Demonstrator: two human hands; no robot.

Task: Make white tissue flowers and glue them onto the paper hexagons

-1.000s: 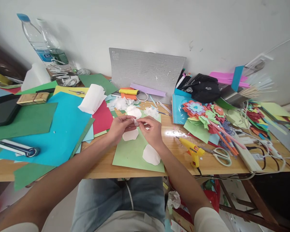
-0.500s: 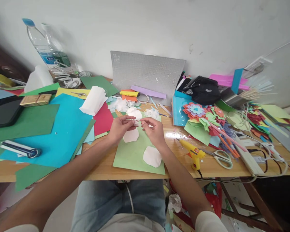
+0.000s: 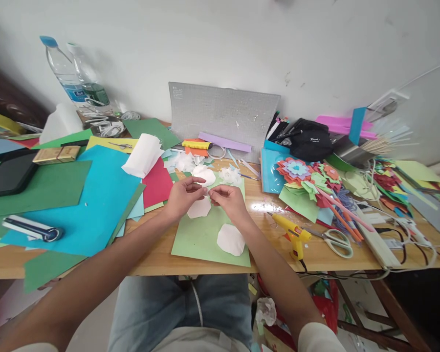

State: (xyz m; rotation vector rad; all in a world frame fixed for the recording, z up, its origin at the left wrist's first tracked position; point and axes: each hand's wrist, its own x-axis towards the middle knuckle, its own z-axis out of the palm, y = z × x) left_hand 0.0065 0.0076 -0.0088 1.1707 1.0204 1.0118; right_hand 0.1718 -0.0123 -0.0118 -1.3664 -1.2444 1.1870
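Left hand (image 3: 183, 198), grip pinching a small white paper (image 3: 206, 191)! Right hand (image 3: 230, 201) right beside it, its grip impossible to tell, above the green sheet (image 3: 200, 238).

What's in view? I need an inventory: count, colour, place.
Bottles: two, clear, back left
Coloured sheets: several, mixed, left
Stapler: one, white and blue, left
Cutting mat: one, grey, back centre
Paper scraps: many, mostly white, centre
Pouch: one, black, back right
Paper flowers: several, multicoloured, right
Glue gun: one, yellow, right
Scissors: one pair, pale-handled, right
Paper sheet: one, light green, centre
Cut pieces: three, white, centre
Left hand: one, bare, centre
Right hand: one, bare, centre
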